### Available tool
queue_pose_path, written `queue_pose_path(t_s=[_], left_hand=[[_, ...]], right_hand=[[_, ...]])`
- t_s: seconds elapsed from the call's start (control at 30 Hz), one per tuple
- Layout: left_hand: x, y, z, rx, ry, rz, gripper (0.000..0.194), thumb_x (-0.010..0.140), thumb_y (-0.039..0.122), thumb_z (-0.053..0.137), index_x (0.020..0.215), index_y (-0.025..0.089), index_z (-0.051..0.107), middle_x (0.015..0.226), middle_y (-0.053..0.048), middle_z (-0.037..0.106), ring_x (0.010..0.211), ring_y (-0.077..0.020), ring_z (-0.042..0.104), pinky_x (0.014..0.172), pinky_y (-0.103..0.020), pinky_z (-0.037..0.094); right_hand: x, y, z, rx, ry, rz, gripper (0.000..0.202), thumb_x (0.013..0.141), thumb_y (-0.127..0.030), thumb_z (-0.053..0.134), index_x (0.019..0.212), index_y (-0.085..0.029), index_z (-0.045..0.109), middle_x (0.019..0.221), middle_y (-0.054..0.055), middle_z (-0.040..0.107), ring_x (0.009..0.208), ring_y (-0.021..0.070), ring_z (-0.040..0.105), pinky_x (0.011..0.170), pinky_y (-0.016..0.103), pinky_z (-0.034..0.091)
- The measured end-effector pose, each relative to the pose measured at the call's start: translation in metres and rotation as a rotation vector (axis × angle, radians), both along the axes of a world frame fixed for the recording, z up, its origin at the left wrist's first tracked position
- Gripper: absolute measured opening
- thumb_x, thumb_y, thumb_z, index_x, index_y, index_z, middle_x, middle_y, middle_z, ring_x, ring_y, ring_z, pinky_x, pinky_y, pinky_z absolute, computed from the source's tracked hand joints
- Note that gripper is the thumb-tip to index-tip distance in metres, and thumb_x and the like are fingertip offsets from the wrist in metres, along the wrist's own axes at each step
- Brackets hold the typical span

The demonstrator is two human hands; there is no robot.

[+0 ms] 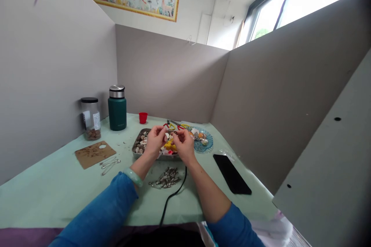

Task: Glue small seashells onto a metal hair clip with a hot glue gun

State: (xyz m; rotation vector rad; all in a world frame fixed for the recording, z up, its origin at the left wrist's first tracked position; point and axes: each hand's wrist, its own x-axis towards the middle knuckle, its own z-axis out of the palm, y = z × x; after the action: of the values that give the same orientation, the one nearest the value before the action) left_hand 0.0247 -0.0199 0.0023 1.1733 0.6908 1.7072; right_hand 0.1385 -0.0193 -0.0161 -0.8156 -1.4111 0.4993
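Fingers of the person's left hand [155, 139] and right hand [184, 146] are pinched narrow, tips facing; what they hold, if anything, is too small to tell. Beneath them lies the tray [148, 156] on the tabletop [66, 189], long axis left-to-right, both hands about equally near.

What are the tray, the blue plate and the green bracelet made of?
Tray: probably metal, as its grey walls have a dull shine.
Plate: clear plastic or glass, smooth and shiny; it looks see-through, but I can't tell which.
Bracelet: maybe polished stone such as jade, being pale green and glossy, though glass or plastic could look alike.
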Motion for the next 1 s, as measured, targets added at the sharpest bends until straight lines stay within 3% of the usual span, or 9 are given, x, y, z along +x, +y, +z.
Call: queue_pose_path(t_s=[0.57,1.0], left_hand=[[-0.0002,0.0,-0.0019,0.02,0.19,0.183,0.021,0.069,0.033,0.066,0.076,0.016,0.056,0.044,0.007,0.047,0.039,-0.0065,0.041,0.041,-0.018,0.031],[0.0011,-0.0034,-0.0012,0.07,0.28,0.201,0.02,0.069,0.034,0.066,0.073,0.016,0.058,0.047,0.006,0.049,0.042,-0.0078,0.043,0.043,-0.019,0.034]], right_hand=[[0.0045,-0.0023,0.0057,-0.01,0.049,0.02,0.016,0.077,-0.034,0.06,0.081,-0.019,0.057,0.066,-0.002,0.059,0.047,0.0105,0.054,0.047,0.023,0.047],[0.0062,-0.0029,0.0055,0.003,-0.02,-0.021,0.016,0.078,-0.035,0.059,0.081,-0.019,0.06,0.068,0.0,0.062,0.049,0.0112,0.055,0.049,0.023,0.047]])
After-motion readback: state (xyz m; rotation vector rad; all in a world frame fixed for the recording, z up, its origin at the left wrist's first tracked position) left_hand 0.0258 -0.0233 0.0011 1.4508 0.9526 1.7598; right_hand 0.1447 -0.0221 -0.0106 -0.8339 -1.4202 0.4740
